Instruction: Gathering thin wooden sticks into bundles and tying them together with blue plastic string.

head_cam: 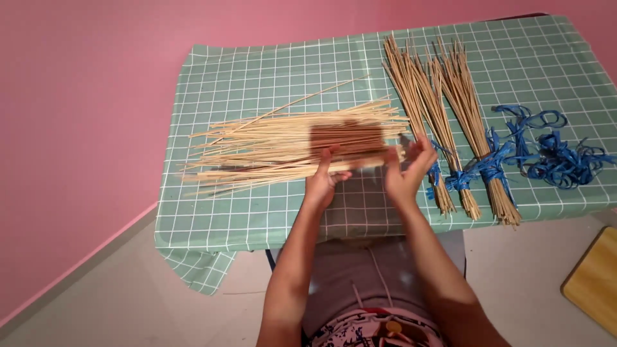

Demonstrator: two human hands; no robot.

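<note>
Both hands are on the loose pile of sticks (pixel 289 144) lying lengthwise across the middle of the green checked tablecloth (pixel 257 212). Left hand (pixel 323 180) sits at the near edge of the pile, fingers curled up against the sticks, thumb under; looks like a light pinch on a few near sticks, not a full grip. Right hand (pixel 408 170) is at the pile's right end, palm facing left, fingers spread and upright, pressing or squaring the stick ends. Can't tell if it actually clamps anything.

Risks, as I judge them:
- The pile is fanned out on the left; a few sticks already angle off toward the far side. Pushing only from the right end would likely splay that end more.
- The left-hand hold is shallow, so thin sticks could slip out and roll toward the near table edge.
- The right hand is close to the tied bundles (pixel 450 128); a wide move could knock them or mix loose sticks in.

Around it: three bundles lie just right of the pile, each bound near its lower end with blue ribbon, ends close to the table edge. A tangle of loose blue ribbon (pixel 553 151) lies farther right, apart from the hands. A wooden board corner (pixel 594 279) shows at lower right, off the table. Pink wall behind. Nothing lies between the hands and the pile.
</note>
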